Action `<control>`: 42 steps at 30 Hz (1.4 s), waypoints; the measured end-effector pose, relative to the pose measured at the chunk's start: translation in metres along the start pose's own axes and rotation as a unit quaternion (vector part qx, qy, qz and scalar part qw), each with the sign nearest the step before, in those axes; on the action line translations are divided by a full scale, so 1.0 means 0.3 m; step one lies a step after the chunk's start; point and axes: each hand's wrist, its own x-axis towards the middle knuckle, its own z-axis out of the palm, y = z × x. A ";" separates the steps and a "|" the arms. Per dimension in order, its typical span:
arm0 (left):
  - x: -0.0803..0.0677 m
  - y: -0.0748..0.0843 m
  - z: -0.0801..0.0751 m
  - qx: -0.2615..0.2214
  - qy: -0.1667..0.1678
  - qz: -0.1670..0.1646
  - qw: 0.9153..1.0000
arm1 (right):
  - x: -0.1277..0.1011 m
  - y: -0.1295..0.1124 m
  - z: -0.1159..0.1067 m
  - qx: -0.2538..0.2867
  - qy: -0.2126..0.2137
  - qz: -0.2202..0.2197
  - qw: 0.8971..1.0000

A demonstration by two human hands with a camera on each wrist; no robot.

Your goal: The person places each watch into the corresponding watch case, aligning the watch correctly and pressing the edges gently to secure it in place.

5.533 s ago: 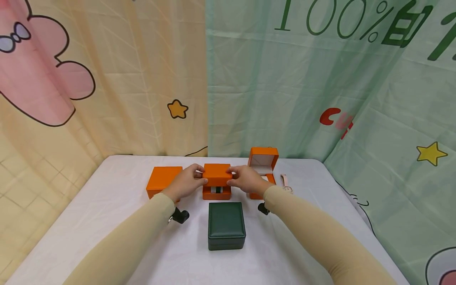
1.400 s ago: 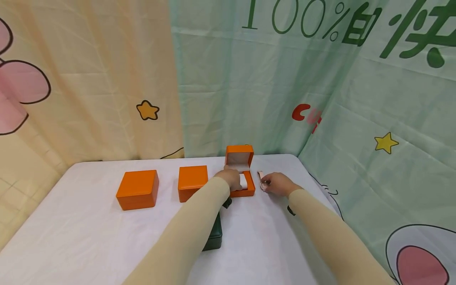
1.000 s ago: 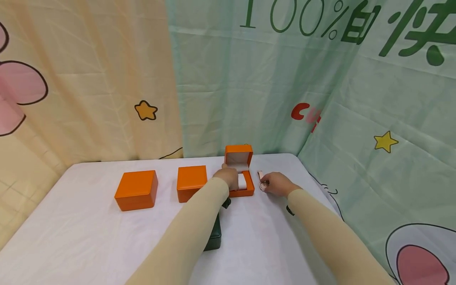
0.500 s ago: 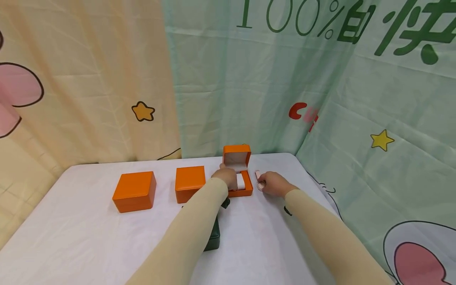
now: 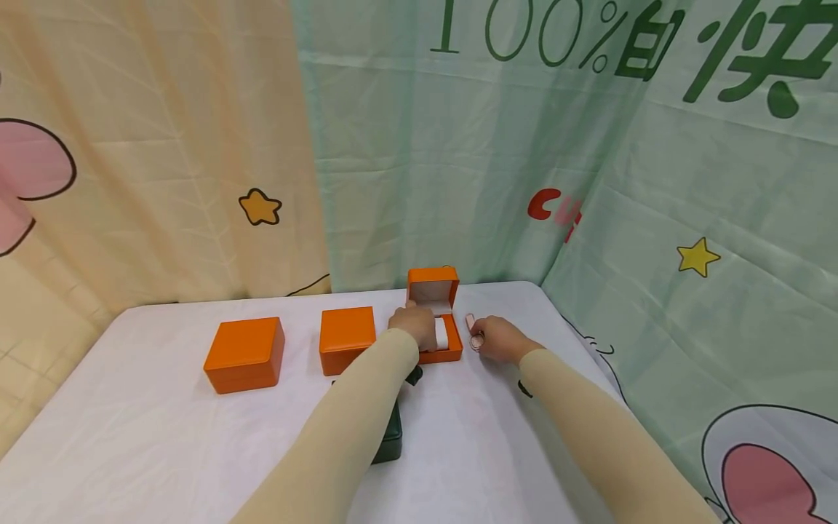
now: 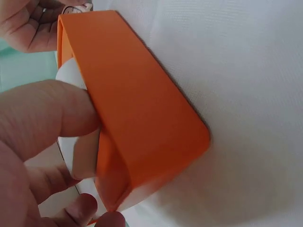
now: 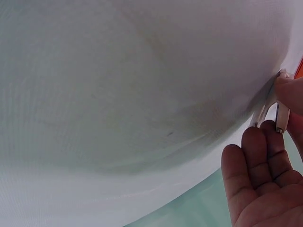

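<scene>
An orange watch box (image 5: 447,356) stands with its lid raised at the back of the table. Inside it sits a white cushion (image 5: 441,333), and my left hand (image 5: 412,324) pinches that cushion (image 6: 85,153) between thumb and fingers, as the left wrist view shows. Just right of the box, my right hand (image 5: 500,339) pinches a pink-strapped wristwatch (image 5: 477,340) low over the cloth. The right wrist view has the watch (image 7: 282,116) between thumb and fingers, partly hidden by the thumb.
Two closed orange boxes stand to the left, a near one (image 5: 347,327) and a farther one (image 5: 244,342). A dark green box (image 5: 390,442) lies mostly hidden under the left forearm. Curtains hang behind the white-covered table (image 5: 144,407).
Earlier both hands held the half-closed lid of the middle orange box, which is now closed. They moved right, to the cushion and the watch. Lately only the head view has shifted slightly.
</scene>
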 end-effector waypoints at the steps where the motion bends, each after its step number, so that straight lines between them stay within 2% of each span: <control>1: -0.001 0.001 0.000 0.005 0.006 0.004 1.000 | -0.001 -0.002 0.001 0.000 0.002 -0.003 1.000; 5: 0.012 -0.001 0.005 0.017 0.027 0.022 0.999 | -0.008 -0.008 0.000 0.005 0.010 -0.016 1.000; 11: 0.020 -0.015 -0.004 -0.029 0.045 0.034 0.998 | -0.013 -0.010 0.004 0.012 0.017 -0.018 1.000; 15: -0.011 -0.024 -0.031 -0.049 0.035 0.042 0.997 | -0.014 -0.008 0.014 0.017 0.017 -0.019 1.000; 21: -0.073 -0.055 -0.090 -0.061 0.020 0.074 0.995 | -0.024 -0.008 0.012 0.027 0.013 -0.025 0.999; 25: -0.108 -0.099 -0.134 -0.074 0.026 0.094 0.992 | -0.037 -0.003 -0.001 0.033 0.015 -0.019 0.999; 29: -0.146 -0.159 -0.166 -0.080 0.034 0.100 0.991 | -0.047 0.006 -0.006 0.045 0.019 -0.010 0.999; 37: -0.227 -0.273 -0.198 -0.119 0.047 0.071 0.989 | -0.050 0.010 -0.004 0.052 0.026 -0.005 0.998; 42: -0.271 -0.342 -0.198 -0.148 0.057 0.071 0.985 | -0.058 0.001 -0.012 0.058 0.035 -0.007 0.998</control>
